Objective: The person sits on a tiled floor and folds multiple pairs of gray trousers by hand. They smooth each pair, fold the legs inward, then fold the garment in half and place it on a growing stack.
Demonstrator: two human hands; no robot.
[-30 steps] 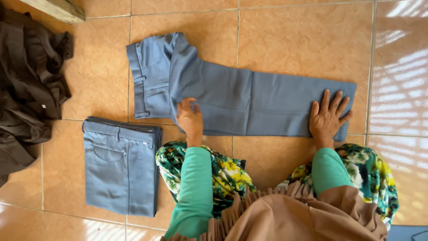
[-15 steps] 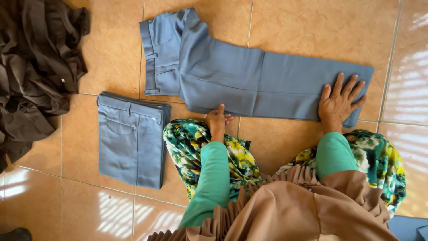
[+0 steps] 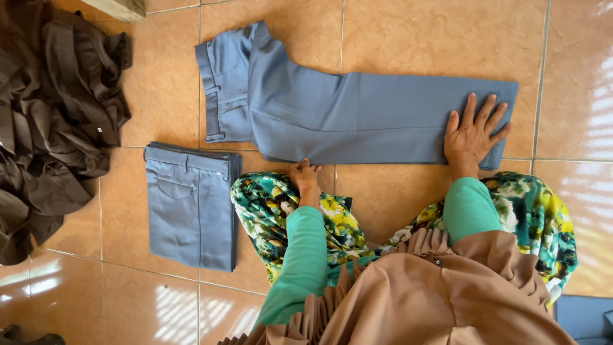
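Two hands work the blue-grey trousers (image 3: 357, 118), laid lengthwise, leg on leg, across the tiled floor (image 3: 415, 38). Your right hand (image 3: 472, 134) lies spread flat, pinning the hems; your left hand (image 3: 304, 176) curls at the near edge, apparently pinching it.

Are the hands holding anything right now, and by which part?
Nothing is gripped. The right hand presses flat on the blue trousers near the leg hems; the left hand touches their near edge.

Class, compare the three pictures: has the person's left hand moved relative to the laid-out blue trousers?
Yes. The left hand has drawn back toward the person, from lying on the blue trousers to their near edge. The right hand presses the hem end.
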